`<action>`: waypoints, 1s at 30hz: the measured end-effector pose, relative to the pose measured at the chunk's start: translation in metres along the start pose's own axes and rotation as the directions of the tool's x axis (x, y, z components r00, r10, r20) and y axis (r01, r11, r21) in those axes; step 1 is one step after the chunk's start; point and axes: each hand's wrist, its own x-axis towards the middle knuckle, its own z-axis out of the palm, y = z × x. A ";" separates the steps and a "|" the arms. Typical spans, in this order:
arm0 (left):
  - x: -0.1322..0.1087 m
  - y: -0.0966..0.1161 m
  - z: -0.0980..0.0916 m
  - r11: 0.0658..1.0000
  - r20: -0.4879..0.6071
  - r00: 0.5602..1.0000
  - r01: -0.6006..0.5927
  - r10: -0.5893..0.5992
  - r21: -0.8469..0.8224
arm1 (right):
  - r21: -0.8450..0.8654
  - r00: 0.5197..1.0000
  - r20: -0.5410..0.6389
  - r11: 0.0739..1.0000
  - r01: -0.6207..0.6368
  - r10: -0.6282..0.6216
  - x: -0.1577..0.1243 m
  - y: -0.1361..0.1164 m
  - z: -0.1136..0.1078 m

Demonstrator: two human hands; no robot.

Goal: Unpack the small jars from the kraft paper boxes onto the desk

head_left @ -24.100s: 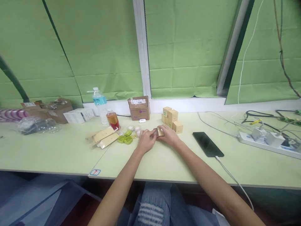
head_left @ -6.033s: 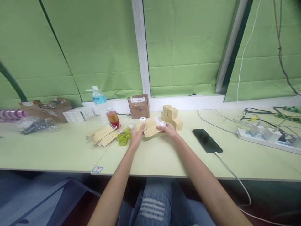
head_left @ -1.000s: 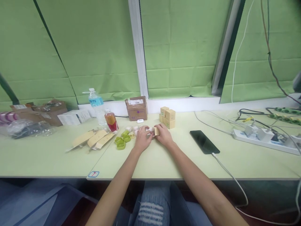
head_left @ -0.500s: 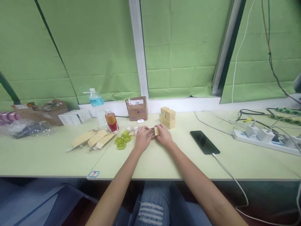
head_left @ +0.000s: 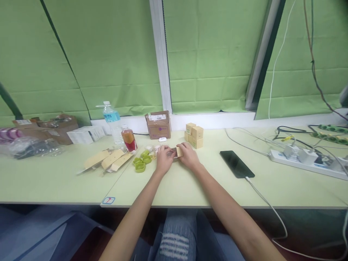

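Head view: two hands close together on a small tan box at mid-table.

Head view: the left hand (head_left: 164,159) and right hand (head_left: 188,156) meet on the pale green table (head_left: 190,188), fingers curled in and pinching the small tan box (head_left: 179,151) from either side; it sits between the fingertips, just off the tabletop. At 1 o'clock from the hands, near them, stands a stack of tan cubes (head_left: 194,135). At 9 o'clock lie green cases (head_left: 141,163), with flat card blanks (head_left: 108,161) beyond. A brown carton (head_left: 159,125) sits at 11 o'clock, a dark phone (head_left: 236,164) well apart at 3 o'clock.
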 end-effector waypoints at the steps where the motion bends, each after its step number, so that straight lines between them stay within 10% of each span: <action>1: 0.000 0.000 0.001 0.999 -0.008 1.000 0.006 -0.007 -0.048 | -0.002 1.000 -0.009 1.000 -0.014 0.014 0.000 0.001 -0.001; 8: 0.002 0.000 0.005 0.910 -0.012 0.986 0.150 -0.167 -0.388 | -0.019 0.991 -0.052 0.992 -0.123 0.122 0.002 0.012 -0.002; 23: 0.003 0.011 -0.007 0.907 -0.073 0.979 0.148 -0.191 -0.394 | -0.026 0.889 -0.233 0.911 -0.412 0.395 0.002 0.028 0.006; 30: 0.009 0.008 -0.011 0.810 -0.208 0.904 0.208 -0.372 -0.548 | -0.028 0.961 -0.250 0.991 -0.130 0.119 0.005 0.003 0.002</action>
